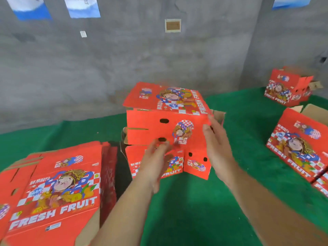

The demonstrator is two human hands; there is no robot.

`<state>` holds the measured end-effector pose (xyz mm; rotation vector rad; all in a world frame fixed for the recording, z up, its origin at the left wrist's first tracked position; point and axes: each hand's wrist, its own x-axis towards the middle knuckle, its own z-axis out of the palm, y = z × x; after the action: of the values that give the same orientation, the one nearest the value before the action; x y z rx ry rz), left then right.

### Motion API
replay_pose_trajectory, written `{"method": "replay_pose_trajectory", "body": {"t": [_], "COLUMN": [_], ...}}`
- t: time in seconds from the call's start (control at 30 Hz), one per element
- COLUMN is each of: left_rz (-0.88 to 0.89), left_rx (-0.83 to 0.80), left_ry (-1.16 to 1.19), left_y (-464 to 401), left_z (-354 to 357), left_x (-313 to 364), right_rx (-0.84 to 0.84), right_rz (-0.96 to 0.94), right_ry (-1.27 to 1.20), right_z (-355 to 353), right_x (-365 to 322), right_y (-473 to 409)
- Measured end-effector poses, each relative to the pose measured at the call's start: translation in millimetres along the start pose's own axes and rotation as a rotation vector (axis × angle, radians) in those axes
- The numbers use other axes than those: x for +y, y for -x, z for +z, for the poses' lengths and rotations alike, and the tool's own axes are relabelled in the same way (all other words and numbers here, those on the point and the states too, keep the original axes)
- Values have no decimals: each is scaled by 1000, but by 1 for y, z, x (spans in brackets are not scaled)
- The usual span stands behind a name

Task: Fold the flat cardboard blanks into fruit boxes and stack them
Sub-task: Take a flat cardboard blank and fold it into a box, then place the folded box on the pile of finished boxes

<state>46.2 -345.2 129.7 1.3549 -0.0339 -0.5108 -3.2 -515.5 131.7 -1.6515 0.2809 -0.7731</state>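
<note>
- I see both bare hands reaching forward over the green felt-covered counter toward the red printed cardboard fruit box, which stands at the middle of the counter in front of the grey concrete wall.
- My left hand sits at the lower front of that box, fingers loosely curled against its red face just below the lower of the two dark oval holes; the blur keeps me from telling whether this grip is actually pinching cardboard or only resting on it.
- My right hand is at the box's right front corner, fingers spread and extended along the edge, the grip apart and not clamped on anything I can make out.
- The box's lid panel, printed with a cartoon figure and "FRESH FRUIT", lies tilted on top.
- Directly under and in front of it is a second red folded box, partly hidden by my hands.
- At the lower left, a stack of flat red cardboard blanks lies beside my left forearm; I cannot count the sheets.
- At the right edge is one red box lying tilted with brown flaps, with another red piece just below it, cut off by the frame.
- One more red folded box stands in the far right corner, well apart from both hands.
- Three blue-and-white paper sheets hang on the wall.
</note>
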Motion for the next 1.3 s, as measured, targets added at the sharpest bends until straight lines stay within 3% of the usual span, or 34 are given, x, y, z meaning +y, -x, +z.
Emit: {"method": "replay_pose_trajectory", "body": {"t": [0.1,0.2,0.5,0.77,0.87,0.93,0.97,1.03,1.07,1.17,1.3], "left_rz": [-60,-81,9,152,224,225,166,-48,-134,-290,-315], "left_rx": [-29,7,156,360,437,535,573,539,485,357,361], "left_ry": [-41,18,27,-123,-192,-427,-679,-1217,-1359,-1528,-1595], "left_y": [1,7,14,29,32,32,32,34,33,31,28], "left_z": [-10,-17,-58,-130,-176,-213,-231,-253,-256,-241,-218], "left_x": [-33,-60,-95,-101,-86,-83,-84,-91,-97,-114,-116], "right_rx": [198,185,-325,-573,-738,-877,-923,-924,-900,-830,-802], "right_rz": [157,266,450,614,656,626,631,723,796,957,1013], "right_ry": [-42,-40,74,51,166,296,321,269,225,125,100], "right_z": [19,37,103,175,197,209,215,228,234,247,245], "right_x": [33,55,86,93,93,95,95,94,93,95,98], "right_y": [30,57,122,149,161,169,172,174,175,175,171]}}
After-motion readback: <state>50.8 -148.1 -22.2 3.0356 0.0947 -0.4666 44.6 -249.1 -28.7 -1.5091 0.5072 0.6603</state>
